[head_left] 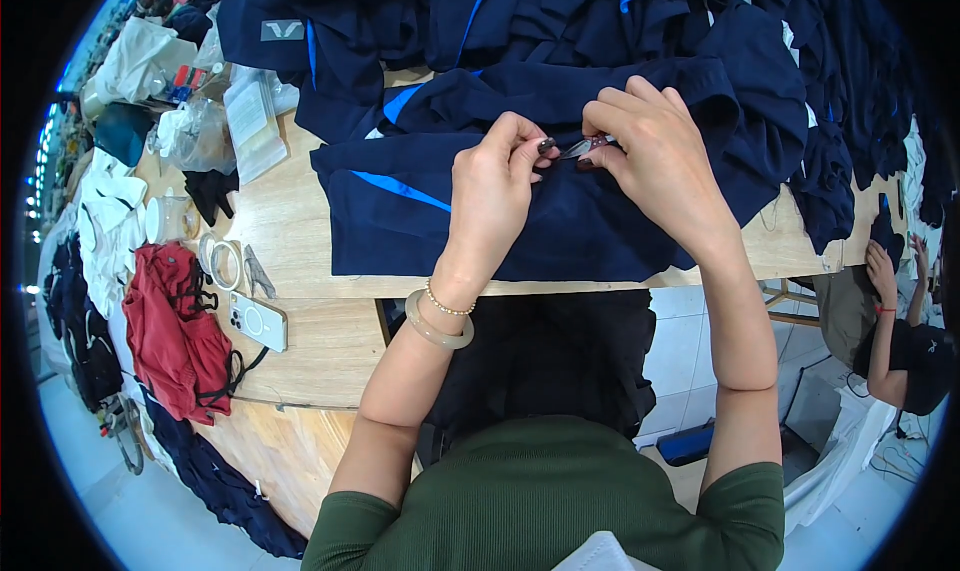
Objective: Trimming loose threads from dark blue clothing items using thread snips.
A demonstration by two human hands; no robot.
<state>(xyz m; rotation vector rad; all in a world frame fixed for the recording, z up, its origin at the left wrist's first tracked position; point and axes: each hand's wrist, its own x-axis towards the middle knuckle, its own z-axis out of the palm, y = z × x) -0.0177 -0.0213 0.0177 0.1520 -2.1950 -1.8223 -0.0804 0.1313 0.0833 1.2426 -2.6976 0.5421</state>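
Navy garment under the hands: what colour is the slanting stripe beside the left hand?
The stripe is bright blue, best seen in the head view.

Left forearm (pixel 415 366) slanting up and inward from bent elbow (pixel 390 421); right forearm (pixel 738 316) leaning inward too, its elbow (pixel 745 386) spreading wider. Left hand (pixel 495 181) showing its back, thumb (pixel 524 158) and forefinger (pixel 518 129) pressing toward each other at dark-nailed tips. Right hand (pixel 648 136) facing it, just apart, knuckles arching upward, thumb and fingers gripping in pinch. Both wrists (pixel 455 279) lying lower than fingertips in view.
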